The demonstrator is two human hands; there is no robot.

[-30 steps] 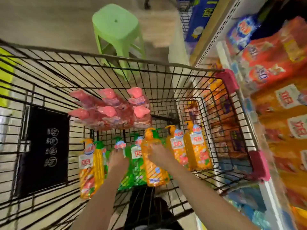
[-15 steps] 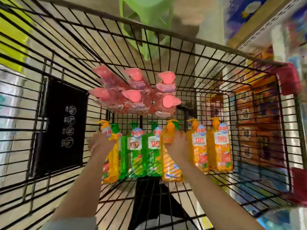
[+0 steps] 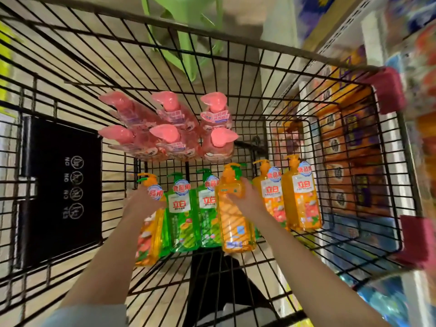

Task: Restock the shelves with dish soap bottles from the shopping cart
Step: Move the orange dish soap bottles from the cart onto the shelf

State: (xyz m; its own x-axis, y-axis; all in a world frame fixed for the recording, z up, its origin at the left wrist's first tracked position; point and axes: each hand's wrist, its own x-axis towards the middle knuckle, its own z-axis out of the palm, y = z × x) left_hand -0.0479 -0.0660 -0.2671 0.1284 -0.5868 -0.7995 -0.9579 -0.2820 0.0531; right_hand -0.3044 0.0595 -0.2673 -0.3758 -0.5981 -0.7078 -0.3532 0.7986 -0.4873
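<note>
A black wire shopping cart (image 3: pixel 278 50) holds a row of pump bottles of dish soap, orange and green, standing near me. My left hand (image 3: pixel 141 204) grips the leftmost orange bottle (image 3: pixel 148 237) at its shoulder. My right hand (image 3: pixel 246 200) grips another orange bottle (image 3: pixel 236 227) in the middle of the row, which stands slightly raised and forward of the others. Two green bottles (image 3: pixel 182 220) stand between my hands. Two more orange bottles (image 3: pixel 302 199) stand to the right. Several pink pump bottles (image 3: pixel 174 128) stand farther back in the cart.
Store shelves (image 3: pixel 368 24) packed with orange and blue detergent bags run along the right side of the cart. A green plastic stool (image 3: pixel 186 31) stands on the floor beyond the cart's far end. A black sign panel (image 3: pixel 63 185) hangs on the cart's left wall.
The view has dropped closer into the cart. Both hands have closed on orange bottles, the left moving from the green bottles to the leftmost orange one. The right hand's bottle sits slightly higher.
</note>
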